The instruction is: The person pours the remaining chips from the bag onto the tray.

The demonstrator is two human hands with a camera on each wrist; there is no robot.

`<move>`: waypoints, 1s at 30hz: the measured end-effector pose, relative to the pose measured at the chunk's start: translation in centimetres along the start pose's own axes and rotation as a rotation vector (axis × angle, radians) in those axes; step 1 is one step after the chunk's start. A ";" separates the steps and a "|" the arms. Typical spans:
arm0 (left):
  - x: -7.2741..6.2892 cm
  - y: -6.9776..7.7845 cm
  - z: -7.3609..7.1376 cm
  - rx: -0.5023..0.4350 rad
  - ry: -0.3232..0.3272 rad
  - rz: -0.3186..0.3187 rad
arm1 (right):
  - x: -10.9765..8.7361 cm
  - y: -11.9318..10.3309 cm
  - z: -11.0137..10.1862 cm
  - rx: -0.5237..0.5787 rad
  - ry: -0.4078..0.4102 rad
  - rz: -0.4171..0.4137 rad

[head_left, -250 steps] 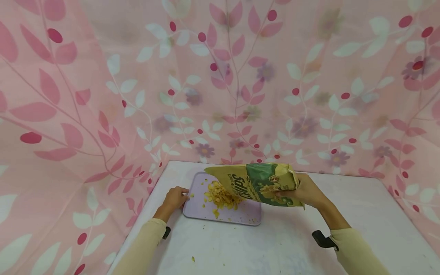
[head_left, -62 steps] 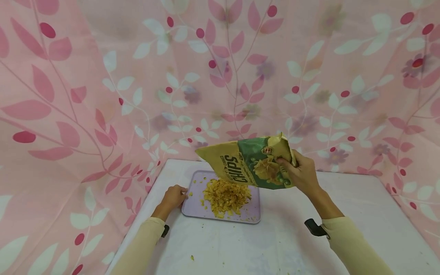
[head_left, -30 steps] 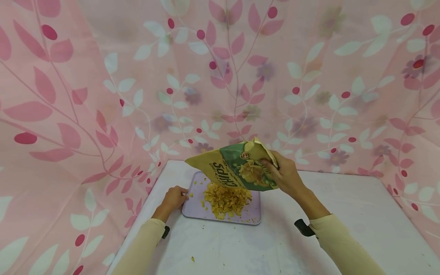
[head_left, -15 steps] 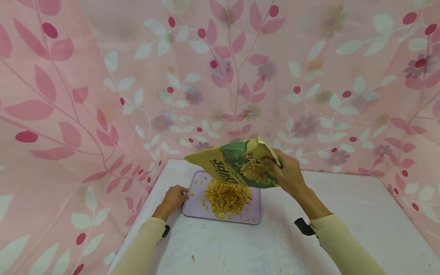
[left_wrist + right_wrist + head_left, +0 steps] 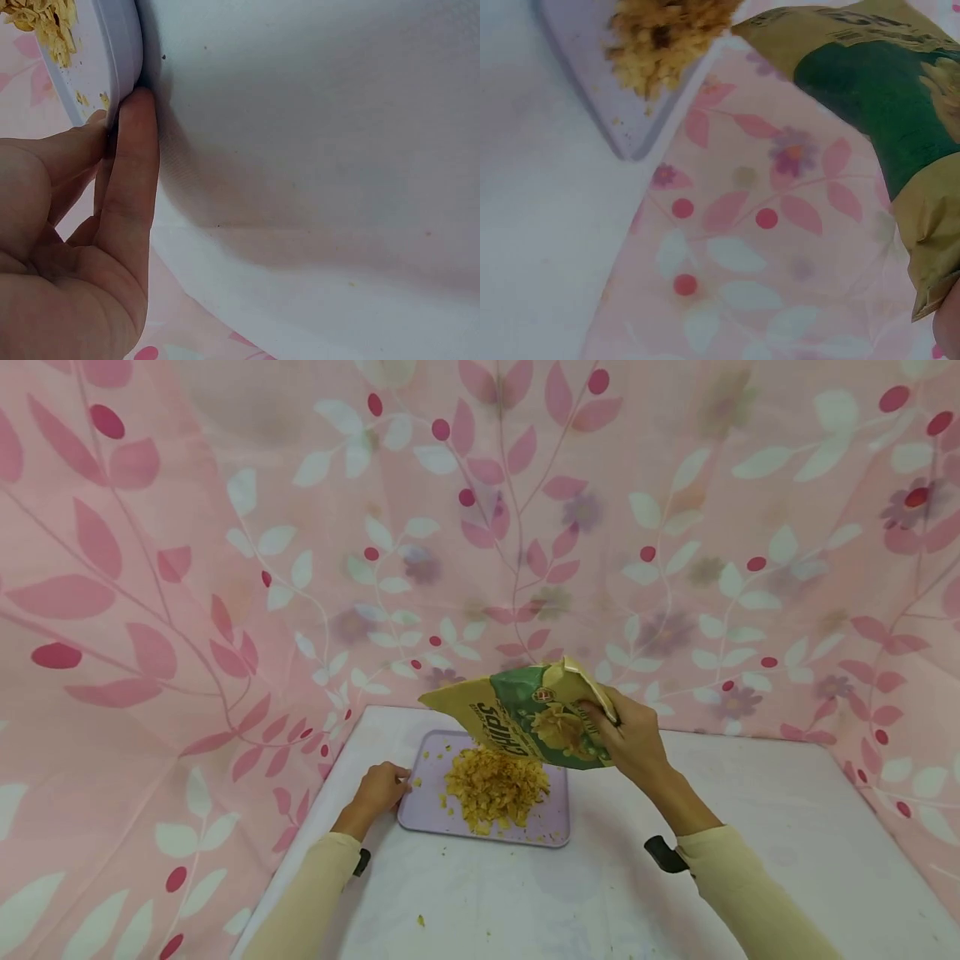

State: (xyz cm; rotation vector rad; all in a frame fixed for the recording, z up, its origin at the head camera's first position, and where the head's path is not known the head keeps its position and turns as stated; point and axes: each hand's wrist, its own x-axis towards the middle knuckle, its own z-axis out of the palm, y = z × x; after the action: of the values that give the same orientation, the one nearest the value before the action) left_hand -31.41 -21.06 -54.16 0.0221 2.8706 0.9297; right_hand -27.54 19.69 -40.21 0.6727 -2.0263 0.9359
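Observation:
A light purple tray (image 5: pixel 427 818) lies on the white table, bearing a heap of broken yellow chips (image 5: pixel 495 789). My left hand (image 5: pixel 380 788) pinches the tray's left edge; in the left wrist view the thumb (image 5: pixel 71 154) is at the rim and a finger (image 5: pixel 135 165) along the outer side. Over the heap, my right hand (image 5: pixel 633 739) grips one end of a yellow and green chip bag (image 5: pixel 540 714). The bag slants with its far end toward the left, above the chips. That end's opening faces away from the head view. In the right wrist view the bag (image 5: pixel 855 82) hangs beside the tray.
Loose crumbs (image 5: pixel 421 921) dot the white tabletop (image 5: pixel 540 910) in front of the tray. A pink floral curtain (image 5: pixel 480 568) encloses the table at the back and both sides. Each wrist wears a black strap device (image 5: pixel 663 853).
Compared with the earliest frame, the chip heap is larger and the bag is higher. Lately the bag came left, then shifted slightly back right. The left hand stays on the tray.

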 end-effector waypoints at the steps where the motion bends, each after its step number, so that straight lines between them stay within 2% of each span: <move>1: 0.0 0.0 0.0 0.003 0.000 0.003 | -0.2 0.1 0.0 -0.006 -0.026 0.003; 4: 0.0 -0.1 0.0 0.006 0.002 0.007 | -0.5 0.3 0.0 -0.008 -0.044 -0.002; 10: 0.1 -0.1 0.0 0.002 0.012 0.020 | -0.3 0.3 -0.6 0.001 0.057 0.013; 16: 0.2 0.0 -0.2 0.009 0.000 0.017 | -0.8 0.9 -0.9 -0.045 -0.019 0.058; 18: 0.1 0.0 -0.3 -0.004 0.001 0.017 | -1.0 1.0 -0.8 -0.037 0.005 0.098; 20: 0.1 0.1 -0.3 -0.014 0.003 0.016 | -1.1 1.2 -0.8 -0.004 0.022 0.221; 22: 0.1 0.1 -0.3 -0.023 0.005 0.018 | -1.3 1.3 -0.9 0.071 0.029 0.415; 24: 0.2 0.1 -0.3 -0.023 0.000 0.015 | -1.5 1.5 -1.0 0.200 0.032 0.646; 26: 0.2 0.0 -0.2 -0.018 -0.006 0.011 | -1.9 1.7 -1.2 0.344 0.023 0.819; 28: 0.2 0.0 -0.2 -0.020 -0.006 0.007 | -2.2 1.8 -1.4 0.424 -0.009 0.892; 30: 0.2 0.0 -0.2 -0.018 -0.004 0.009 | -2.6 2.1 -1.5 0.452 -0.075 0.870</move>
State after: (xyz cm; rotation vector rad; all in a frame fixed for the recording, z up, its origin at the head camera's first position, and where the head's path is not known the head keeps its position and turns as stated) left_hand -31.65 -21.23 -54.01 0.0349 2.8605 0.9558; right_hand -26.97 22.49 -42.47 -0.0034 -2.2053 1.9253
